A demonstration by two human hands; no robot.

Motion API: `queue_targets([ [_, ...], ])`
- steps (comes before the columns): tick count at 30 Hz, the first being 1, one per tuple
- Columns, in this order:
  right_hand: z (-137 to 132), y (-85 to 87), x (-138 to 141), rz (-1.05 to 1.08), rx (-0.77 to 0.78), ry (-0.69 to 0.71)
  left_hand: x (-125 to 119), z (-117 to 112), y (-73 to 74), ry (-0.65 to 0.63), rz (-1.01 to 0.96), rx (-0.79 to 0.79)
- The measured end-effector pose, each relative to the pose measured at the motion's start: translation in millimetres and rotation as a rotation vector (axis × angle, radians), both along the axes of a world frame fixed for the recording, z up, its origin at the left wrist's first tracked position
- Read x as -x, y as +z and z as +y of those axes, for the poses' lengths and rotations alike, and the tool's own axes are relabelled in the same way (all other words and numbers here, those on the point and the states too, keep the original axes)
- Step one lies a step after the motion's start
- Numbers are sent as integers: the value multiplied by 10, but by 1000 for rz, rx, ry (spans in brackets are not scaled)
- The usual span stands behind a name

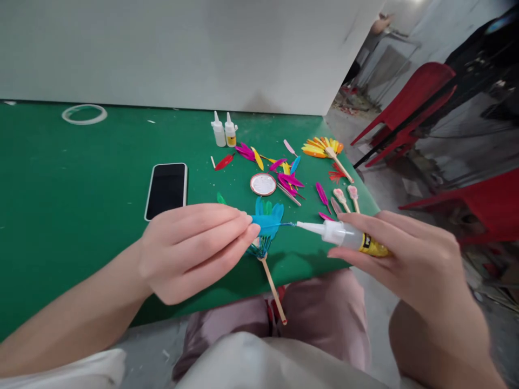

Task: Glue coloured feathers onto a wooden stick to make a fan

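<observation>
Worn clothing comprises a plain whitish top (247,363), its creased left sleeve (91,371) ending above the wrist, and dusty-pink trousers (330,313) with soft folds.

Soft, fairly even light covers the green surface (97,183), with blurred shadows around the wooden handle (274,292). A faint dark patch smudges the lower white panel (162,54). Pale glare flares at upper right beside a dim corner. Wide-angle distortion slants the red plastic chair (425,97); background detail there is smeared.
</observation>
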State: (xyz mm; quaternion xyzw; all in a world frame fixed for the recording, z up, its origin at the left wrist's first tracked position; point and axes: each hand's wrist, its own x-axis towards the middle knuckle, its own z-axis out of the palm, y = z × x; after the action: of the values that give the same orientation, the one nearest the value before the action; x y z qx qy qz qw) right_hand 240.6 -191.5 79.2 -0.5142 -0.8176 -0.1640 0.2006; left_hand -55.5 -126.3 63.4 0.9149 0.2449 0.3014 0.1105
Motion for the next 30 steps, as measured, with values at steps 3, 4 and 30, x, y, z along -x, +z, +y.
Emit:
queue_targets([
  [3,-35,143,35,-147,5,9,29,-104,37,13,-35,-95],
  [4,-42,182,53,-201,-1,11,35,-133,46,11,-25,-110],
  [30,-18,484,189,-328,125,93,68,-198,2,-25,2,-6],
])
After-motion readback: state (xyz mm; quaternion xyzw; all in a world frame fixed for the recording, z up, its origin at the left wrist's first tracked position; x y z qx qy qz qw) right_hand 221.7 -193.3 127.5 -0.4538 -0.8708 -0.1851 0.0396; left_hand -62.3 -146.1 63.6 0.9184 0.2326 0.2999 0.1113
